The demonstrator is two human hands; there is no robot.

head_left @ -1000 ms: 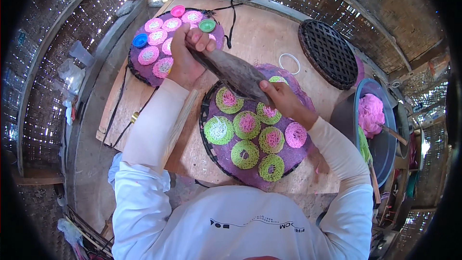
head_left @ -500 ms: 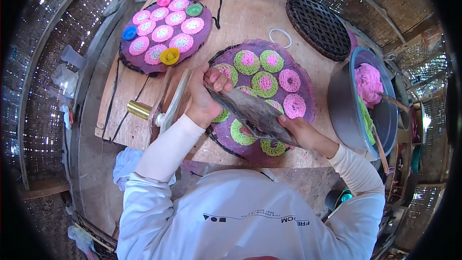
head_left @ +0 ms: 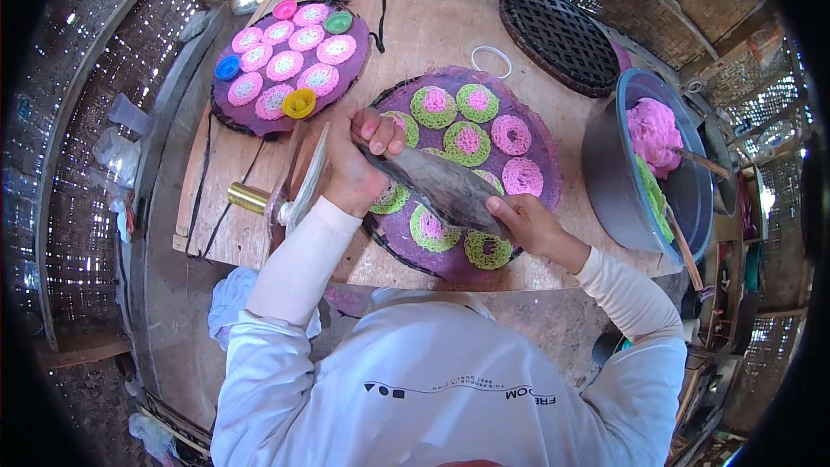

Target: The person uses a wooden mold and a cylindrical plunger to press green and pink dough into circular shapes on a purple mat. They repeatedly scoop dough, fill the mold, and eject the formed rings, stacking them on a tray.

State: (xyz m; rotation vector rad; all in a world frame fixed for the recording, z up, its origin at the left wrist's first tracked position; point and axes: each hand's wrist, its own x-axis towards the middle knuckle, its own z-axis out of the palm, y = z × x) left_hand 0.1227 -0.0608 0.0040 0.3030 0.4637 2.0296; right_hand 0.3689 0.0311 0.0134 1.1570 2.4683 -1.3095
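My left hand [head_left: 359,160] is wrapped round the upper left end of a long, dark grey, worn-looking piece [head_left: 432,186]. My right hand [head_left: 538,225] grips its lower right end, thumb on top. The piece tilts across a round tray covered with purple mesh [head_left: 546,147]; its exact kind I cannot tell. Lacy green rings with pink centres [head_left: 467,143] lie on that mesh, beside plain pink lacy rings [head_left: 521,177]. The dark piece and my hands hide some of the nearer rings.
Another mesh tray [head_left: 359,78], far left, bears pink-and-white lacy rounds and small coloured cups. On the right stands a grey tub [head_left: 605,182] with pink and green dough-like masses and sticks. A black lattice tray [head_left: 562,39], a white hoop [head_left: 491,60] and a gold cylinder [head_left: 248,197] are around.
The right end of the dark piece has come slightly up and left with my right hand, and its shape looks more bent. Both hands keep their hold. The whole view has shifted slightly.
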